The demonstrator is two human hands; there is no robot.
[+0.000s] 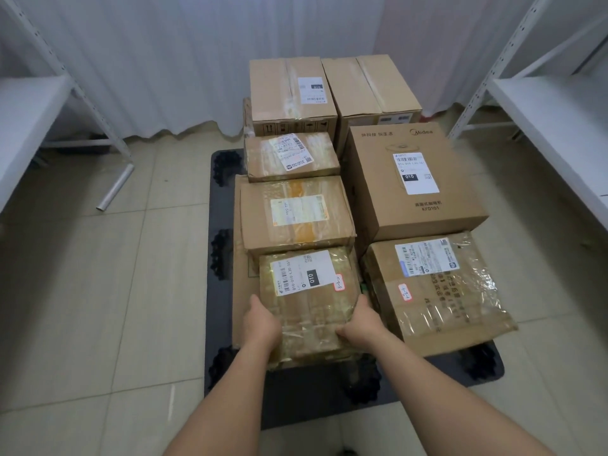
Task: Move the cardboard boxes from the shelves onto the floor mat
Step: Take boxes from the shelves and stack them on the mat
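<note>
At the far left a white metal shelf unit (29, 120) stands against the pale curtain, and a short grey tube (115, 187) lies on the tiled floor (98, 291) near its foot. Next comes the dark floor mat (223, 324), its near edge bare in front of the stack.

The left hand (261, 324) presses flat against the left side of the small tape-wrapped cardboard box (312, 311), which sits at the near end of the left column on top of a flat sheet of cardboard (241, 291). The right hand (360, 324) takes the opposite side, thumb over the top edge. The grip is a two-handed clamp on this box, with no gap visible at either palm.

Behind it lie the medium brown box with a yellowed label (296, 212), a smaller labelled box (291, 156) and a tall taped carton (291, 90). To the right stand a second tall carton (371, 87), the printed Midea carton (414, 179) and the crumpled plastic-taped box (434, 291), which overhangs the mat's near edge slightly.

The step in hand looks like seating the small box. It probably goes best lowered level, nudged back until it touches the medium box, and kept square to the crumpled neighbour; the glossy tape may slip, so pressure should ease only once the base rests fully.

At the far right a second white shelf unit (552, 103) shows no boxes, so the task seems nearly done.
</note>
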